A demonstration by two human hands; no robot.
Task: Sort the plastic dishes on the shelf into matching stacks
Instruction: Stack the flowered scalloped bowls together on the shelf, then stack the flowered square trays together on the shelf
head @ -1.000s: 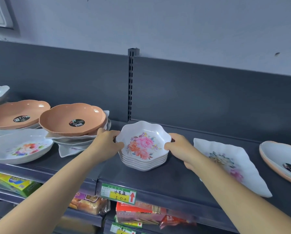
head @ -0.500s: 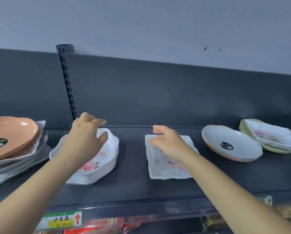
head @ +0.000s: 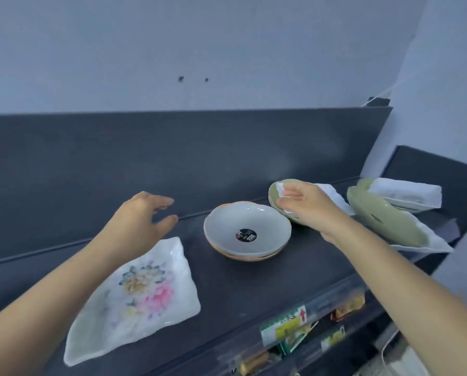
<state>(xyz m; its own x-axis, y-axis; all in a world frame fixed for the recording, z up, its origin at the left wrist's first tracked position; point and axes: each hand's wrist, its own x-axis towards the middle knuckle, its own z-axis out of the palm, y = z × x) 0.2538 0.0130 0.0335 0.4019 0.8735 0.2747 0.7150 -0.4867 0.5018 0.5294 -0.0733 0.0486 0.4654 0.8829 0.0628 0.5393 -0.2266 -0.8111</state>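
the left hand (head: 142, 221) is hovering with its grip open, fingers loosely spread, over the shelf (head: 254, 289), between the floral square dish (head: 145, 291) lying toward the front edge and the stacked round bowls (head: 247, 229) sitting mid-shelf. the right hand (head: 305, 210) is extending over a white dish (head: 332, 196) lying in a green dish (head: 274, 195) near the back edge, just beside the bowls. i cannot tell whether its grip is closing on anything.
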